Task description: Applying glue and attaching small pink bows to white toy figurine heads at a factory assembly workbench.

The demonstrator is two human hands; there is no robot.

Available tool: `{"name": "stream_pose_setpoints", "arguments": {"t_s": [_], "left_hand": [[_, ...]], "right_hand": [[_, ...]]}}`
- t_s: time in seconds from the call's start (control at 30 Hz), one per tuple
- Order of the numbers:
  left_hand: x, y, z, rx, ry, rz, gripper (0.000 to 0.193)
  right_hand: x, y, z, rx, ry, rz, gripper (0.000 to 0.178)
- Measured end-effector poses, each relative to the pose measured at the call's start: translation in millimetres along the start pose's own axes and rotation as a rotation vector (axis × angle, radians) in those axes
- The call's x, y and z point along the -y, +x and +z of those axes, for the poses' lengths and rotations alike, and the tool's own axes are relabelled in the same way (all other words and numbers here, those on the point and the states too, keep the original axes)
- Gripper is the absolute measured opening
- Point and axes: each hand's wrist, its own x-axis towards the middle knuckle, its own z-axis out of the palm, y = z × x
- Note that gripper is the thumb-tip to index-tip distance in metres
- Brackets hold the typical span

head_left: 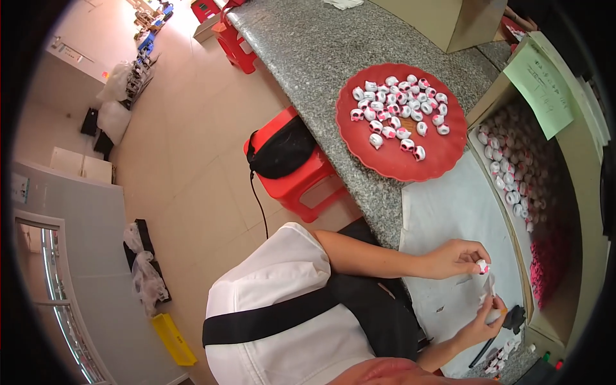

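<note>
White-sleeved shoulder (269,282) with a black strap sits nearest the lens; beyond it runs the grey speckled worktop (308,58), bearing a red round tray (398,163) of small white-and-pink pieces and a pale mat (449,212). Left hand (459,258) has its fingers pinched narrow on one white-and-pink piece (482,265). Directly below it the right hand (482,324) grips a thin white strip (490,289), whose long axis rises toward that piece, the two hands close together.
</note>
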Motion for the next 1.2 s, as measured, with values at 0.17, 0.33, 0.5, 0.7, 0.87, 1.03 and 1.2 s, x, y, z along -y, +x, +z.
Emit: {"name": "stream_pose_setpoints", "arguments": {"t_s": [0.17, 0.33, 0.5, 0.7, 0.87, 1.03, 1.2], "left_hand": [[2.6, 4.2, 0.8, 0.218, -0.127, -0.040, 0.021], [-4.0, 1.8, -2.6, 0.289, -0.196, -0.036, 0.023], [-12.6, -2.0, 1.7, 0.343, 0.085, 0.048, 0.023], [-13.5, -3.8, 4.1, 0.412, 0.179, 0.068, 0.024], [-23.9, -6.6, 0.3, 0.452, 0.054, -0.093, 0.023], [-90.7, -5.6, -37.9, 0.065, 1.009, 0.415, 0.025], [-120.8, -1.8, -96.5, -0.348, 2.015, 0.255, 0.037]], "right_hand": [[6.7, 4.2, -4.1, 0.035, -0.276, -0.160, 0.032], [2.8, -6.0, 26.4, 0.184, 0.309, 0.174, 0.030], [4.1, -9.4, 12.0, 0.290, 0.581, 0.262, 0.030], [4.9, -19.3, 9.2, 0.246, 0.654, 0.280, 0.028], [7.4, -23.1, 16.9, 0.235, 0.630, 0.271, 0.032], [23.4, -11.8, 12.3, 0.257, 0.506, 0.098, 0.053], [-0.9, -9.7, -16.7, 0.064, 0.563, 0.215, 0.047]]}}
